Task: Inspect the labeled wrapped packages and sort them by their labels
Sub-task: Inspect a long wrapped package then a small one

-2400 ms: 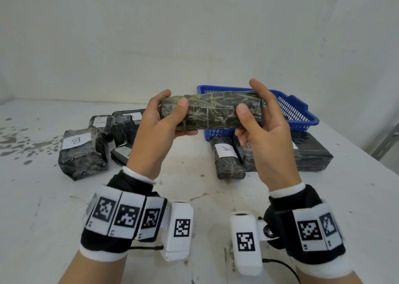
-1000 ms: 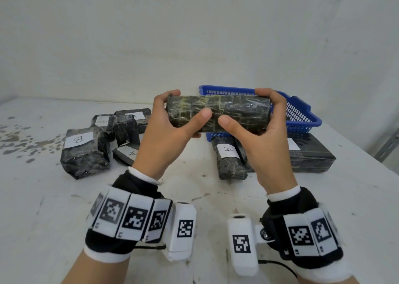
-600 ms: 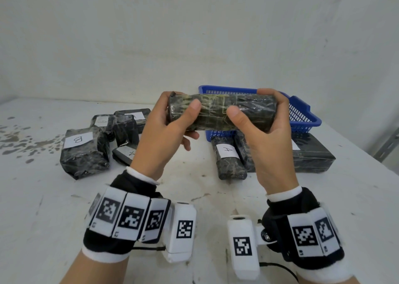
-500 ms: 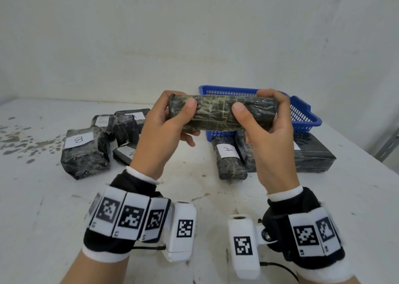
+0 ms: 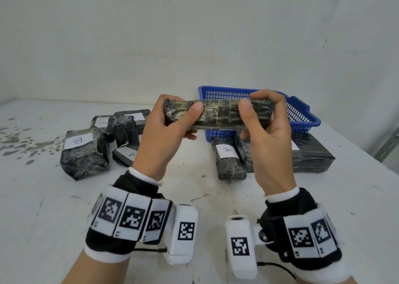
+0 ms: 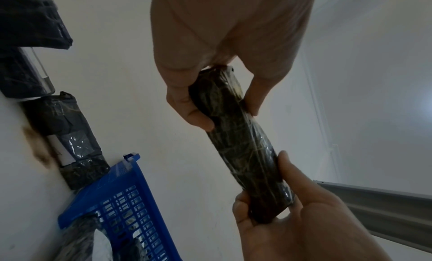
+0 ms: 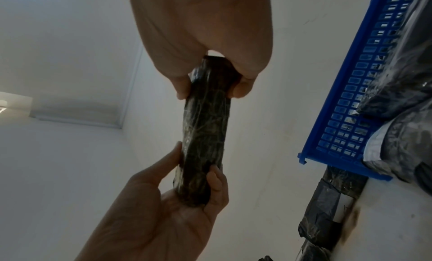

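Observation:
I hold a long dark wrapped package [image 5: 218, 115] level above the table, in front of the blue basket [image 5: 302, 115]. My left hand [image 5: 172, 130] grips its left end, thumb on the near face. My right hand [image 5: 265, 130] grips the right end the same way. No label shows on the side facing me. In the left wrist view the package [image 6: 243, 145] runs from my left hand [image 6: 210, 91] down to my right hand [image 6: 280, 206]. The right wrist view shows the package [image 7: 203, 132] between my right hand [image 7: 210, 76] and left hand [image 7: 187, 194], with no label visible.
A package labelled B [image 5: 84, 152] lies at the left with several smaller labelled packages [image 5: 123, 128] behind it. A package labelled A [image 5: 228, 160] and a large flat package [image 5: 311, 156] lie by the basket. The white table [image 5: 43, 219] meets a wall behind.
The package has been turned about its long axis between my hands. My thumbs have shifted along its near face. It stays level in front of the basket.

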